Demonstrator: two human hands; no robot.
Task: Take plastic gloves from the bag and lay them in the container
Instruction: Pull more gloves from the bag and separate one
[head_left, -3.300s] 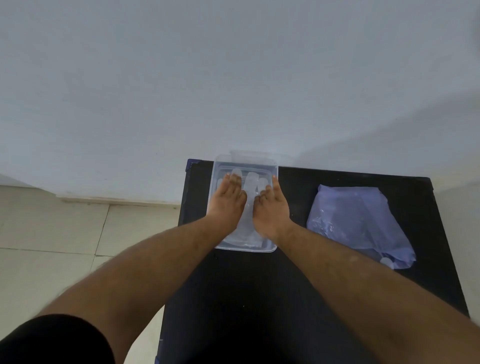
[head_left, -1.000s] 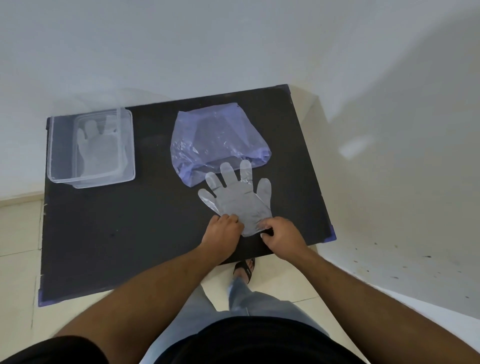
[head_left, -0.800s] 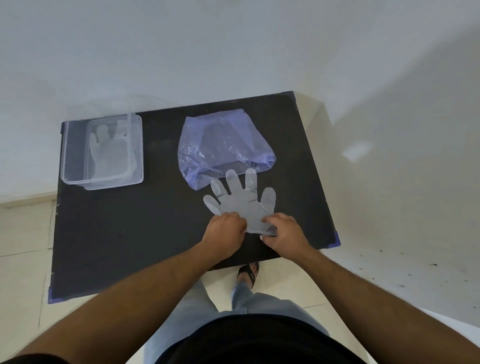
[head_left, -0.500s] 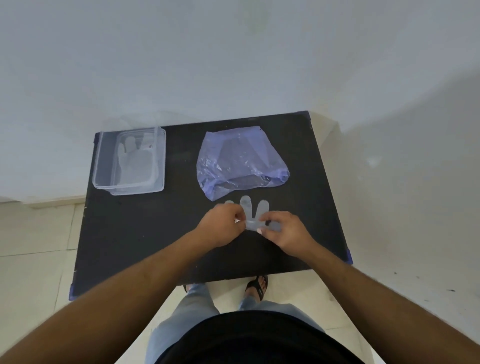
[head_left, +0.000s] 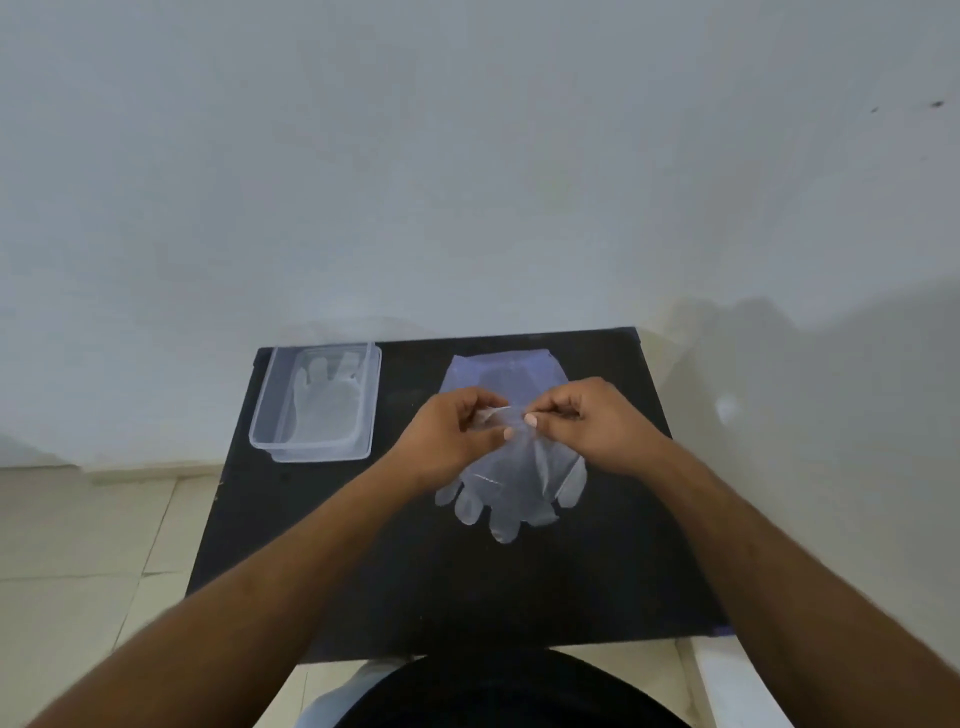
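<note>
Both hands are up over the black surface (head_left: 363, 571), and they share one clear plastic glove (head_left: 514, 483) between them. The left hand (head_left: 457, 441) has its grip pressed together on the cuff edge, thumb against fingertips, pinching the thin film. The right hand (head_left: 587, 423) does the same right beside it, thumb and forefinger closed on that same cuff. The two pinches sit almost touching.

The glove hangs down from those pinches toward the person, cuff at the top, its fingers splayed at the bottom; whether the tips touch the dark top or hang just above it, I cannot tell.

Behind the hands, on the far side of the glove, lies the purple-tinted plastic bag (head_left: 498, 371), mostly hidden by the knuckles, only its far edge and corners showing.

To the left of the bag, well apart from it, sits the clear container (head_left: 270, 410) at the far left corner. There is at least one see-through glove in the container (head_left: 322, 410), laid flat with its fingers pointing toward the pale wall (head_left: 467, 156).
</note>
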